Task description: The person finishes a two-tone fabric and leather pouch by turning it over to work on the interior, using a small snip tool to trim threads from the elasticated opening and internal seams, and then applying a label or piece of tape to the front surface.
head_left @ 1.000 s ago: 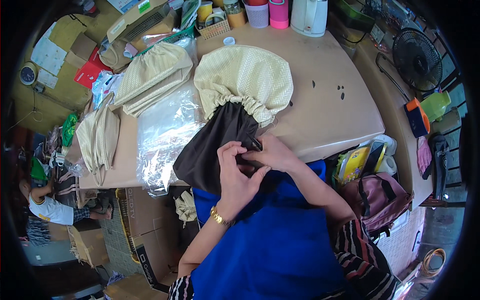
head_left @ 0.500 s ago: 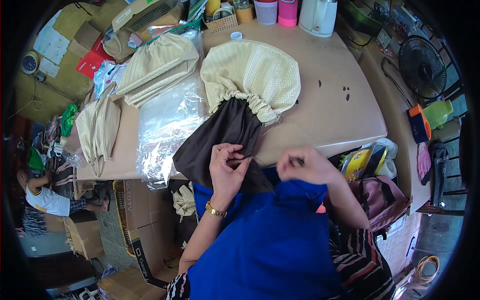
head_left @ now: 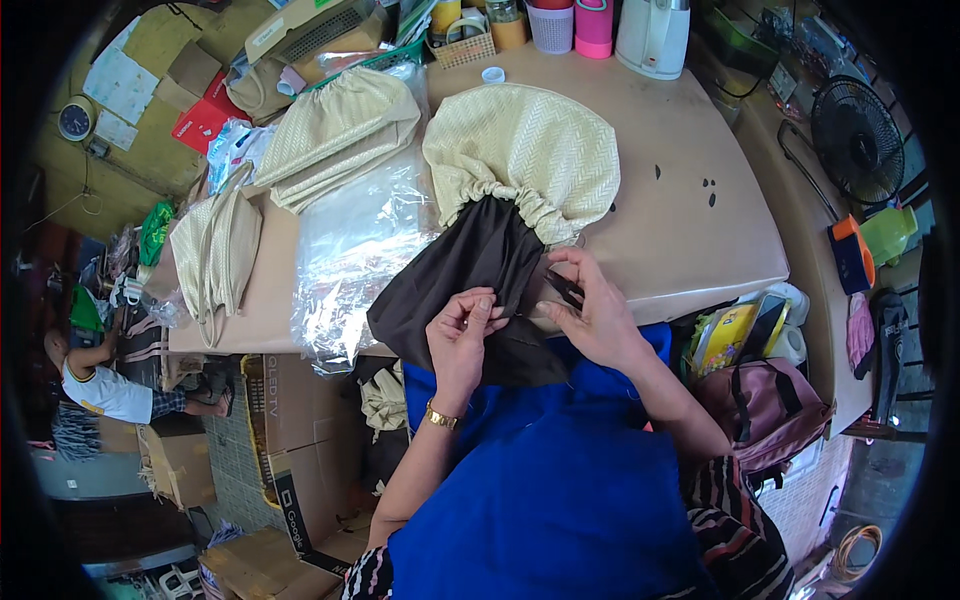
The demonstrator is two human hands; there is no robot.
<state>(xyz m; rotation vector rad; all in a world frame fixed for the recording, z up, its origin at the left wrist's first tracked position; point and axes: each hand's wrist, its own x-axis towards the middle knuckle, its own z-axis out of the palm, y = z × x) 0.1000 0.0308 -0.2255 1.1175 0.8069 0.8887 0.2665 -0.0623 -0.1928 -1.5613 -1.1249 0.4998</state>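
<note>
My left hand pinches the dark brown fabric that joins a cream woven bag by a gathered band, over the table's front edge. My right hand holds a small dark tool, apparently thread snips, just right of that fabric. Under the fabric and my arms is blue cloth. Left of the bag lie clear plastic sheets with folded cream bags partly on them, and another cream bag.
A kettle, cups and baskets line the table's back. A fan stands right. A pink backpack sits below the table's right side, cardboard boxes lower left. Another person is at far left.
My right hand first moved away from the fabric, then rose back toward it with the small tool. My left hand stayed on the fabric, shifting slightly.
</note>
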